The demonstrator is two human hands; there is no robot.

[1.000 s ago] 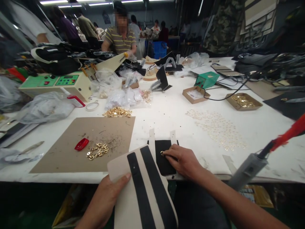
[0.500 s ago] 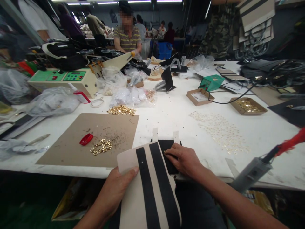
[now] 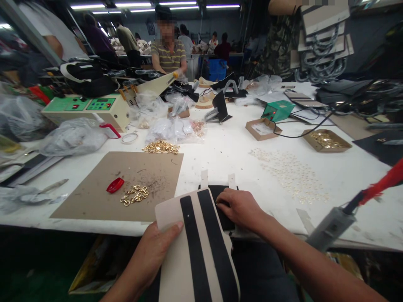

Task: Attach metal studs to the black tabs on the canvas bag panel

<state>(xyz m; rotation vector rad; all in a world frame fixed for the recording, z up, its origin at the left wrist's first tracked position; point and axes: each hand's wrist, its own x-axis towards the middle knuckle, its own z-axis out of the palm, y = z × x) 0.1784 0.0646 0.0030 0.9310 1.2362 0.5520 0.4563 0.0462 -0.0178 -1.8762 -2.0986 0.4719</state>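
Head view shows our left hand [image 3: 157, 247] gripping the cream panel [image 3: 195, 247] with two black stripes, thumb pressed flat on its near corner, the panel leaning from our lap onto the bench [image 3: 226, 155] edge. Our right hand [image 3: 241, 207] rests on the black patch [image 3: 220, 197] just beside the stripes, fingers curled and pressed down at the patch's left edge. A second ago a small gold ring showed at those fingertips; now they cover it, so we cannot tell whether they pinch it. The panel has slid right and now overlaps the patch. Loose gold fittings [image 3: 135, 195] and a red clip [image 3: 115, 185] lie on the brown board [image 3: 94, 201], apart from both hands.
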